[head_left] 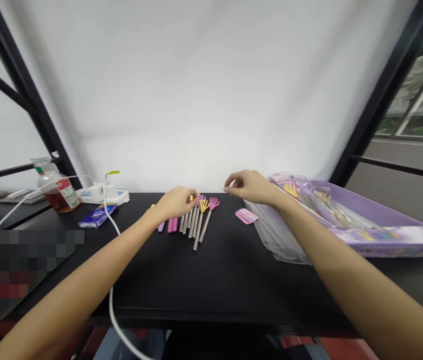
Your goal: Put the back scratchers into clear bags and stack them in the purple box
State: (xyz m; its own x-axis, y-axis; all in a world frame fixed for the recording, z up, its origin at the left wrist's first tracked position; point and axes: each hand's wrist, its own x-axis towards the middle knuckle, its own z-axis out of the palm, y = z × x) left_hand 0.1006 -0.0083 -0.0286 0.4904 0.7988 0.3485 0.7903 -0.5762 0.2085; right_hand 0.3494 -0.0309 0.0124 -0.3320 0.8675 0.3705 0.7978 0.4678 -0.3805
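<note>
A bunch of telescopic back scratchers [197,222] with metal rods and pink, yellow and purple hand-shaped heads lies on the black table. My left hand [176,204] is over the heads at their far left, its fingers closed around one back scratcher's head, mostly hidden. Pink and purple handles [173,225] stick out below that hand. Off to the right, my right hand [249,186] hovers with thumb and fingertips pinched together and nothing visible in them. Just below it lie small pink cards [246,216] and a stack of clear plastic bags [281,242].
A purple box [395,248] at the right holds bagged back scratchers [324,202]. To the left are a blue packet [98,216], a white power strip [121,196] and a bottle of dark liquid [59,187]. A white cable [111,295] hangs over the table's front edge.
</note>
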